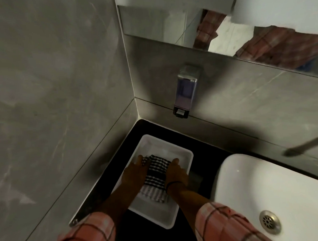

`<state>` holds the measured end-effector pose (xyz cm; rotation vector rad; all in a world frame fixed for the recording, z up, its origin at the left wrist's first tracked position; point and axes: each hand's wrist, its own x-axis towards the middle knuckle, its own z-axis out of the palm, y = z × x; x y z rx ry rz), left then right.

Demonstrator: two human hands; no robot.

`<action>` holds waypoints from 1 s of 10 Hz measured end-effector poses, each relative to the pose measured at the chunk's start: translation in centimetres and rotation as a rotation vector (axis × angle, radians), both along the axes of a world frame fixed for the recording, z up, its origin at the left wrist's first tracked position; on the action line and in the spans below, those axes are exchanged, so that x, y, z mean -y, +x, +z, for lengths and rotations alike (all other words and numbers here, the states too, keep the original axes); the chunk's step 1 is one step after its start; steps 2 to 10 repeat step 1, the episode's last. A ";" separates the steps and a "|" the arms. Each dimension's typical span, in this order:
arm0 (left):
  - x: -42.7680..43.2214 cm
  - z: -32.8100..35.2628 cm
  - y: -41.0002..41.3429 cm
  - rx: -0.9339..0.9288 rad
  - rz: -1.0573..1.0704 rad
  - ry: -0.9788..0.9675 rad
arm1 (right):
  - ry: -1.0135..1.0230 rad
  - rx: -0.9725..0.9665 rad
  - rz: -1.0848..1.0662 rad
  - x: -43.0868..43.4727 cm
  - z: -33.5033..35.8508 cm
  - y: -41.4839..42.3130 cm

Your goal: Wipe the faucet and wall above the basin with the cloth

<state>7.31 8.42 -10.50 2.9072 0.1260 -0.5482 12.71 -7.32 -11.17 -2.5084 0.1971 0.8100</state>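
- A shallow rectangular white tray [182, 171], smooth with rounded corners, sits on the glossy black counter [201, 145].
- Inside the tray lies a folded, soft-looking dark-and-white striped cloth [156, 177].
- The left hand [134, 173] presses the cloth's left edge, fingers curled on it; the right hand [176, 173] grips its right edge.
- Right of the tray stands a rounded white basin [248, 185] with a metal drain [269, 221].
- Behind the tray, on the grey veined wall [245, 102], hangs a boxy soap dispenser [186, 91].

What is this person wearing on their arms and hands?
Both hands are bare, without gloves. The left hand and right hand emerge from pink checked sleeves with dark lines, pushed up the forearms. A thin dark band circles the right wrist.
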 end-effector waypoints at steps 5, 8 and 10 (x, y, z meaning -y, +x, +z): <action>1.0 0.9 0.3 -0.050 0.070 0.078 | 0.019 0.061 0.088 0.6 1.5 -0.6; 1.0 0.9 0.3 -0.050 0.070 0.078 | 0.019 0.061 0.088 0.6 1.5 -0.6; 1.0 0.9 0.3 -0.050 0.070 0.078 | 0.019 0.061 0.088 0.6 1.5 -0.6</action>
